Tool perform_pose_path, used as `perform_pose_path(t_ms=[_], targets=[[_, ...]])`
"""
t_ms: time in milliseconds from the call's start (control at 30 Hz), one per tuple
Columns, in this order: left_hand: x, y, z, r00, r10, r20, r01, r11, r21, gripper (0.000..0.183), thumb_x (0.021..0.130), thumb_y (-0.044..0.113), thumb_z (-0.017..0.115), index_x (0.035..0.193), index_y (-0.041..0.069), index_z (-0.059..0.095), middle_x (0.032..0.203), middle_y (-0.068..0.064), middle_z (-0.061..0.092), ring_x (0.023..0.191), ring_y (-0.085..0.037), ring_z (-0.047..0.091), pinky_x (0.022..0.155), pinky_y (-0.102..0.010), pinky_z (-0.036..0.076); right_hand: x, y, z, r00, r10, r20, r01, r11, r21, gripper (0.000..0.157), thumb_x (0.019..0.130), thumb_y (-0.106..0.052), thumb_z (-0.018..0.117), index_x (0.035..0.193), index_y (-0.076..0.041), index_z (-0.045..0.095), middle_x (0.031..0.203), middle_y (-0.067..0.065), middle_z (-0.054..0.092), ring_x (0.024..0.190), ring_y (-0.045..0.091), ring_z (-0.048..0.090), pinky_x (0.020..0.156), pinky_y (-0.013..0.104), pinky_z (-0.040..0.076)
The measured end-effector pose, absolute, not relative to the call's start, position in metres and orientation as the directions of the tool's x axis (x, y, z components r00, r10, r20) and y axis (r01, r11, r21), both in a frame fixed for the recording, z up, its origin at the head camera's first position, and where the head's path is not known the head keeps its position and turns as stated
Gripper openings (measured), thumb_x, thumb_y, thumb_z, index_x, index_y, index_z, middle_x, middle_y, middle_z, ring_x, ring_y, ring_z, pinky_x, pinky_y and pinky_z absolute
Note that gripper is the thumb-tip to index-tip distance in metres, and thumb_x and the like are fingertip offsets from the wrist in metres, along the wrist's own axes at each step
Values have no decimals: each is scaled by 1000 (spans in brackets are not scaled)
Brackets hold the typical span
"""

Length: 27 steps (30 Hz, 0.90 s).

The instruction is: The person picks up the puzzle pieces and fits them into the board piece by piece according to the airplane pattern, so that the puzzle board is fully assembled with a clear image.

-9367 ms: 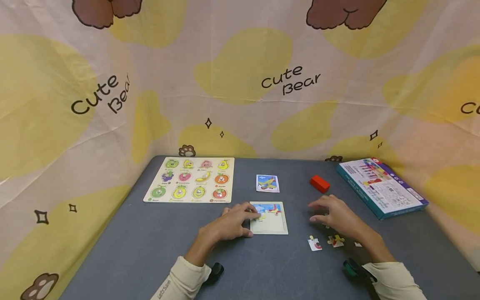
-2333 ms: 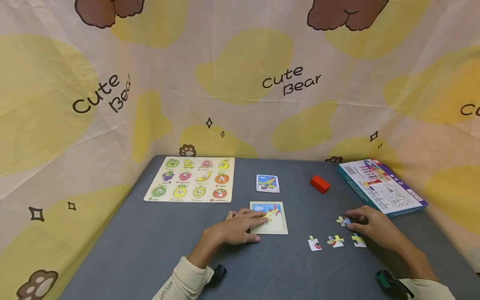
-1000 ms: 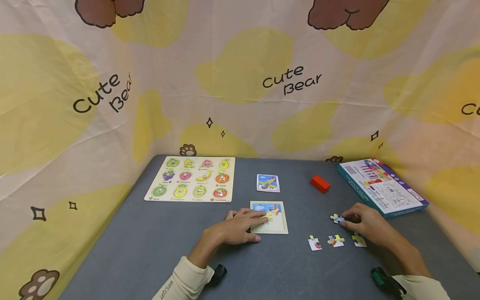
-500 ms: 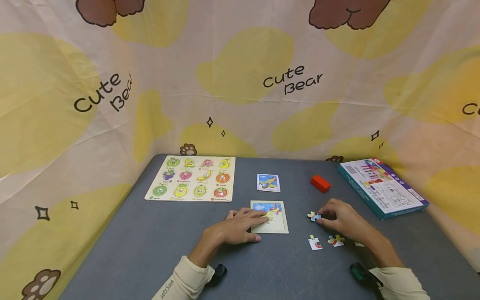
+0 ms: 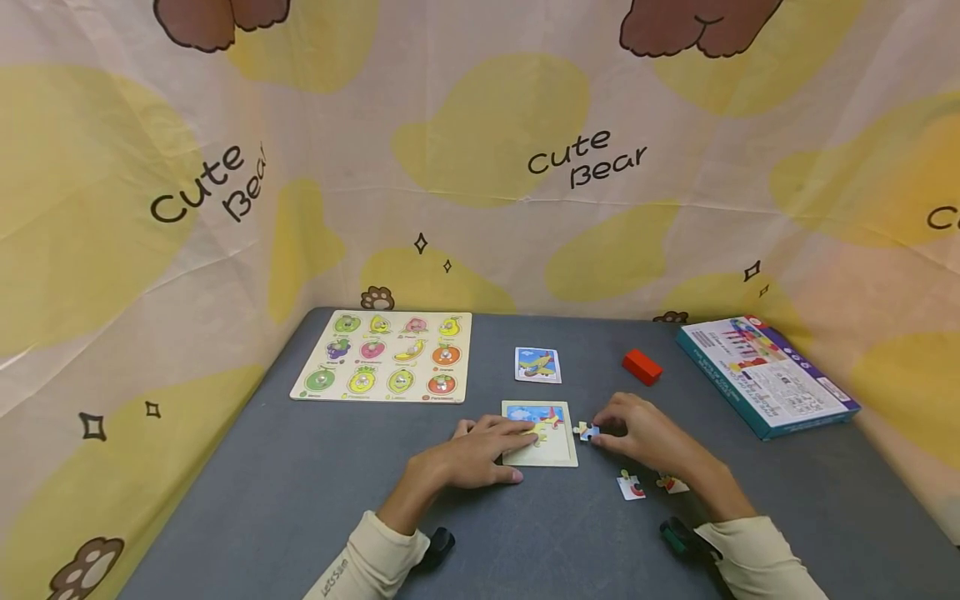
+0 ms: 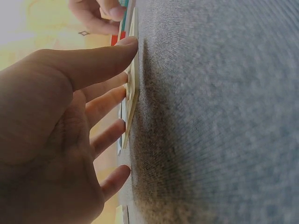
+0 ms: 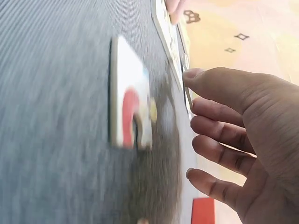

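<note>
My left hand rests with its fingers spread over the left part of a small square puzzle board, thumb at its near left corner. Part of an airplane picture, with blue sky and a red tail, fills the board's upper area; the lower part is bare. Between thumb and fingertips, my right hand pinches a jigsaw piece in blue and yellow, right at the board's right edge. Only its thin edge shows in the right wrist view. Nearer me lie a white and red jigsaw piece and a yellow and red one, partly behind the right forearm.
Behind the board lies an airplane picture card. A fruit board is at the back left. At the back right are a red block and a flat teal-sided box. A printed cloth encloses the table.
My right hand has carried the jigsaw piece left, from beside the box to the board's right edge. The left hand has reached further over the board since the oldest frame, then stayed still.
</note>
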<state>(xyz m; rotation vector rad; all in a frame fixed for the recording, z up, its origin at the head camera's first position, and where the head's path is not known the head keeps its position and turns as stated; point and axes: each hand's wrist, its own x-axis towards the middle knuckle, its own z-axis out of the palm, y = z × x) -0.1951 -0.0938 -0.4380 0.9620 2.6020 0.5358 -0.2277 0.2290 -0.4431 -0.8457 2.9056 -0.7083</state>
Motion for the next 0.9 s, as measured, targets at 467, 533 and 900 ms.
perform_pose_path(t_ms=[467, 533, 900], targets=[[-196, -93, -438, -727, 667, -166, 554, 712, 432, 65, 105, 39, 65, 164, 26, 43, 172, 10, 34, 155, -22, 31, 107, -51, 30, -233, 196, -445, -837, -542, 78, -520, 744, -420, 23, 95, -32, 81, 111, -15, 81, 103, -6, 63, 94, 13, 55, 83, 36, 50], [-196, -93, -438, -726, 667, -164, 557, 711, 429, 64, 105, 39, 65, 164, 26, 43, 172, 10, 34, 155, -22, 31, 107, -50, 30, -233, 193, -446, -833, -546, 87, -528, 738, -420, 22, 95, -32, 82, 110, -15, 81, 102, -7, 63, 93, 12, 55, 82, 35, 50], [-196, -93, -438, -727, 667, -166, 556, 712, 428, 64, 105, 40, 65, 164, 28, 44, 172, 11, 34, 155, -21, 31, 106, -50, 30, -235, 183, -449, -828, -553, 95, -533, 722, -442, 18, 94, -28, 83, 106, -15, 80, 98, -6, 63, 90, 12, 54, 79, 33, 48]])
